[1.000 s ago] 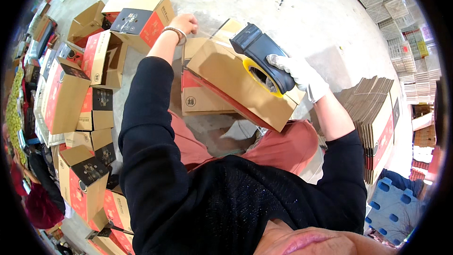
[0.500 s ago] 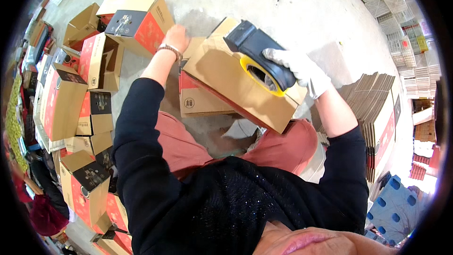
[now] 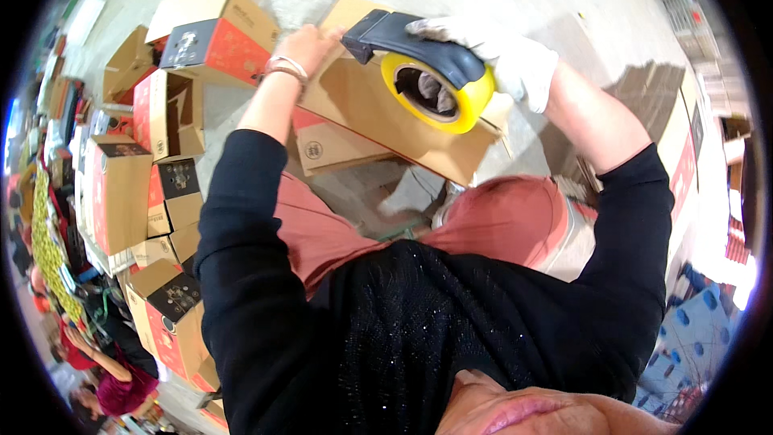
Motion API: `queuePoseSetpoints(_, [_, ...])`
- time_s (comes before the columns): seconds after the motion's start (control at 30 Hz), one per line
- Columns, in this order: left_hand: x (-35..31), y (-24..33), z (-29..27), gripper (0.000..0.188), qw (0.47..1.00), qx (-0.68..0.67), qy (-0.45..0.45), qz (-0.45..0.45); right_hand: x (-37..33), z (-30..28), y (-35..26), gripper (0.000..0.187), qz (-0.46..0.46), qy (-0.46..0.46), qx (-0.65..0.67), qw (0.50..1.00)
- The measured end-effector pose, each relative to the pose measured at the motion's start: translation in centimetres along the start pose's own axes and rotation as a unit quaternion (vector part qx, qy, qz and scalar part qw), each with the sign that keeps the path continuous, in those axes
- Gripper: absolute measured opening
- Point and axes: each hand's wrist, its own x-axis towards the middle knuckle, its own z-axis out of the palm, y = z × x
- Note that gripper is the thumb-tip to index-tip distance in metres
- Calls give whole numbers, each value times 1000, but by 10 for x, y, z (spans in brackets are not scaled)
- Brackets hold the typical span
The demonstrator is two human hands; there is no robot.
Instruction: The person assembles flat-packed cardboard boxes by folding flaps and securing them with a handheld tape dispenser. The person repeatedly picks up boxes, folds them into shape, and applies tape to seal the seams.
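Observation:
My gloved right hand (image 3: 503, 56) grips a black tape dispenser (image 3: 403, 32) with a wide roll of yellow tape (image 3: 471, 105) on it. The dispenser is held over a brown cardboard box (image 3: 354, 93), which lies tilted in front of my knees. At the box's far left end, my bare left hand (image 3: 304, 52) has its fingers curled on the edge, close to the dispenser's front end. Under the tilted box, another red and brown box (image 3: 330, 145) rests on the floor. Whether tape touches the cardboard is hidden by the dispenser.
Several red, black and brown boxes (image 3: 217, 44) stand on the floor to my left, some open. A stack of flattened cartons (image 3: 644, 105) stands at my right, with a blue plastic pallet (image 3: 688, 338) nearer. Another person (image 3: 125, 387) is at the lower left.
My right hand has brought the tape dispenser left and farther from me, so its front end is now near my left hand. The left hand stays at the box's end.

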Motion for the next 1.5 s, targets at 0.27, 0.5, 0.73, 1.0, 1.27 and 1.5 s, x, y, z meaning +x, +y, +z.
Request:
queuePoseSetpoints(0.27, [-5,-15,-2,78,996,-59,40,-45,-230,-51,-28,59,83,229,-59,968])
queuePoseSetpoints(0.5, [-3,-14,0,77,995,-67,57,-37,-268,-65,-17,69,217,160,-55,961])
queuePoseSetpoints(0.73, [-2,-12,0,79,995,-85,30,-48,-233,-88,66,58,302,104,-80,944])
queuePoseSetpoints(1.0, [-16,15,4,51,960,37,265,83,-150,-50,72,45,339,86,-20,937])
queuePoseSetpoints(1.27, [-92,154,40,39,863,-30,121,489,-118,-32,58,28,412,110,-118,897])
queuePoseSetpoints(1.5, [-96,157,42,42,903,13,50,426,-81,-30,121,24,375,89,-120,915])
